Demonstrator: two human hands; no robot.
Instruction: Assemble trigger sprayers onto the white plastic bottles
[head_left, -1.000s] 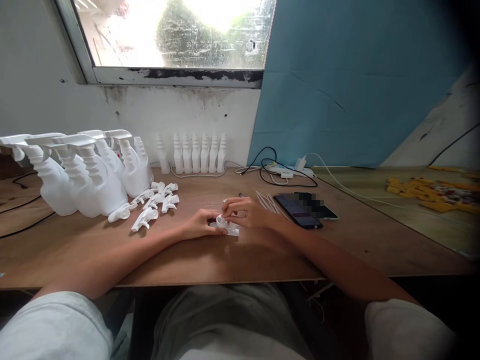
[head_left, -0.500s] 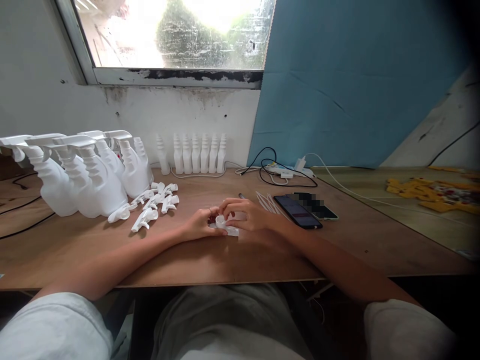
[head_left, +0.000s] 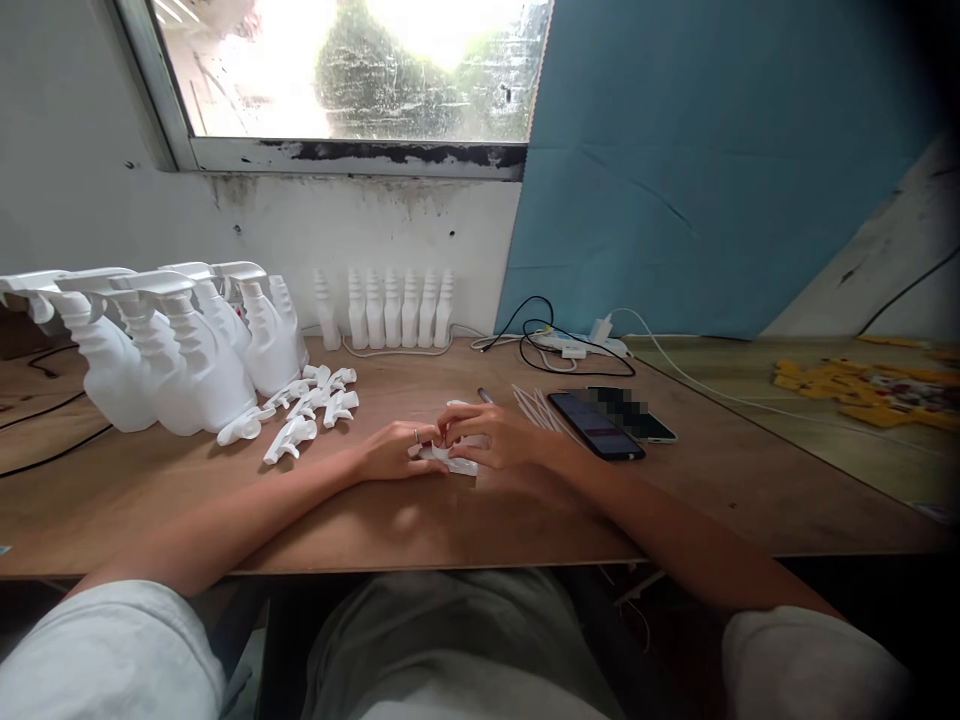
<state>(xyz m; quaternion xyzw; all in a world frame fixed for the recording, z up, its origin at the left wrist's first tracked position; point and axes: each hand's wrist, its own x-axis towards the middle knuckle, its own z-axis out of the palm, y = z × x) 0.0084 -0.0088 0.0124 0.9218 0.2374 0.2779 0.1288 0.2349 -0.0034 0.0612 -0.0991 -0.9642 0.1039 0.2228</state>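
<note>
Near the table's front middle, my left hand (head_left: 401, 452) is closed on a small white plastic part (head_left: 440, 453), its ring finger side lying low over the wood. My right hand (head_left: 491, 436) meets it from the right, fingertips pinched on the same part. Fingers of both hands cover much of the part, so its exact shape is hidden. A flat, clear-white piece (head_left: 463, 467) lies on the table just under my right fingers. To the left rests a pile of white spray trigger heads (head_left: 291, 437).
Large white spray bottles (head_left: 202, 365) stand at the left. Small white bottles (head_left: 392, 310) line the wall. Phones (head_left: 596, 424), thin white tubes (head_left: 541, 410), a pen (head_left: 485, 395) and a power strip with cables (head_left: 581, 343) lie at the right. Yellow pieces (head_left: 885, 392) lie farther right.
My fingers have drawn together over the white part, which now shows less. The red spot seen between my hands is no longer visible.
</note>
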